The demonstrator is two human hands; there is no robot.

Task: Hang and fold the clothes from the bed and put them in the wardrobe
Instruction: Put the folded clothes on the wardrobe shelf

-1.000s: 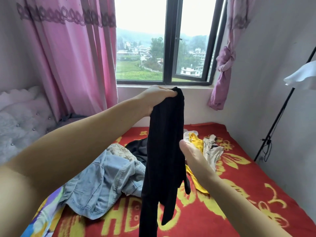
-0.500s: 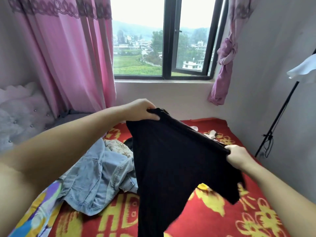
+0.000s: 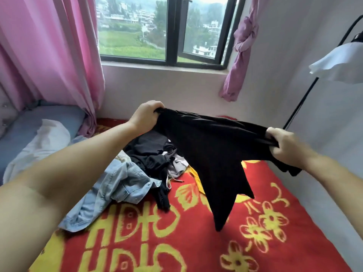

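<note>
clearly soft and light, the black garment point(image 3: 212, 154) hangs limp over the bed point(image 3: 196, 242), stretched between the left hand point(image 3: 146, 115) and right hand point(image 3: 284, 146), each gripping a bunched top edge, sensible holds for folding.
</note>
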